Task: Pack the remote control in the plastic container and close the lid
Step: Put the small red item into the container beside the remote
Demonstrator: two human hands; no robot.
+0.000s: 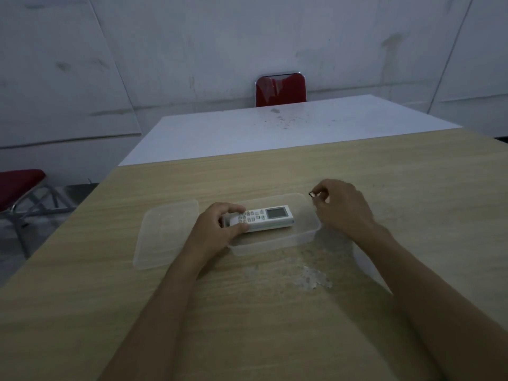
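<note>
Item one: a white remote control (262, 218), which we find lying flat inside the clear plastic container (277, 243), screen end toward our right and button end toward our left.

Item two: our left hand (220, 229), its grip closed around the button end of the remote, thumb on the near edge and fingers curled over the far edge.

Item three: our right hand (343, 209), resting at the container's right end near its far corner. Its fingers are curled loosely inward; we see nothing held in them, and we cannot tell whether they touch the rim.

Item four: the lid (165, 235), clear plastic, lying flat on the surface just left of the container, its right edge touching or nearly touching the container and partly hidden by our left wrist. The container stands uncovered.

Item five: the surface (275, 325), pale wood grain, with a patch of worn or scuffed finish in front of the container.

Item six: a white table (275, 127) butted against the far edge.

Item seven: a red chair (280, 90) behind that table.
</note>
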